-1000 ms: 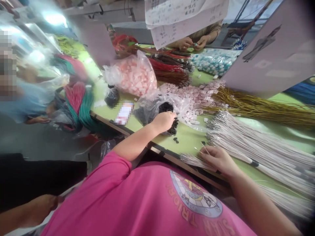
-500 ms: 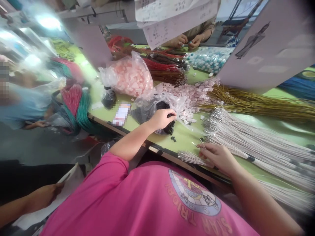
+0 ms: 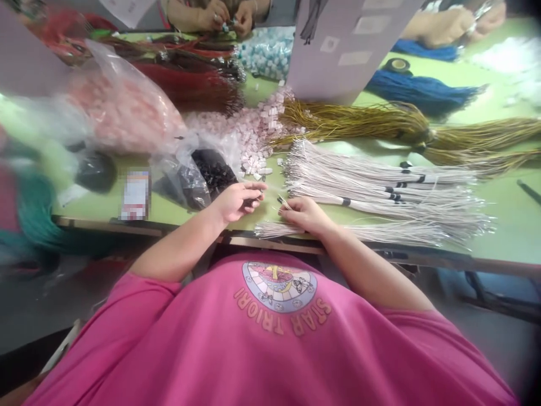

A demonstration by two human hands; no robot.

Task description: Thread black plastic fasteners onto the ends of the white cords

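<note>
My left hand (image 3: 235, 203) is raised just right of an open clear plastic bag (image 3: 180, 169) of small black plastic connectors (image 3: 214, 173). Its fingers curl around a few dark pieces that look like the same connectors. Close by on the right, my right hand (image 3: 307, 215) pinches white wires (image 3: 287, 206) between thumb and fingers. A small black connector (image 3: 279, 199) shows at a wire tip. Beneath that hand a thin bundle of white wires (image 3: 389, 232) lies along the table edge. Larger taped bundles of white wires (image 3: 363, 183) lie behind it.
Pale pink connectors (image 3: 257, 132) are heaped behind the bag, beside olive-yellow wires (image 3: 350, 121). A phone (image 3: 135, 194) and a bag of orange-pink pieces (image 3: 122, 110) are at left. Across the table are other people's hands (image 3: 228, 17), a partition (image 3: 338, 51) and blue wires (image 3: 422, 90).
My left hand has come out of the bag of black connectors and moved right, toward my right hand. The view has swung right, bringing the blue wires and another worker's hands into sight.
</note>
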